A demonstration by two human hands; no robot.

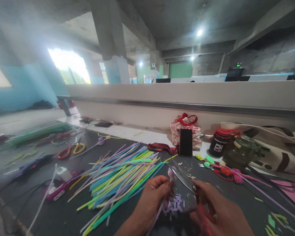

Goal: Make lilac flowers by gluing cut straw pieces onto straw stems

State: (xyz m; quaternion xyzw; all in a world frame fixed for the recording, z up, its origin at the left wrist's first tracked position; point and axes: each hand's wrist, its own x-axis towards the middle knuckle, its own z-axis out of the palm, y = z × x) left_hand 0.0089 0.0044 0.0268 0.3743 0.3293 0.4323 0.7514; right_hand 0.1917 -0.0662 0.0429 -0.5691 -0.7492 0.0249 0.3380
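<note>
My left hand [154,193] is closed, its thumb and fingers pinching a light purple pipe cleaner [159,209] with a small purple tuft [171,173] at its upper end. My right hand [218,209] is wrapped round the red handles of a pair of scissors [185,179]. The blades point up and left, and their tips lie close beside the tuft; I cannot tell whether they touch it. Below the blades, short purple snippets [176,203] are heaped on the dark tabletop. To the left of my hands lies a large spread of coloured pipe cleaners [123,177].
A phone [186,143] leans against a patterned bag [174,127]. Further right stand a black jar [218,144] and a glass jar [243,150]. Finished-looking coloured buds [237,177] lie near them. More scissors [78,148] and a purple power strip [56,191] are at left.
</note>
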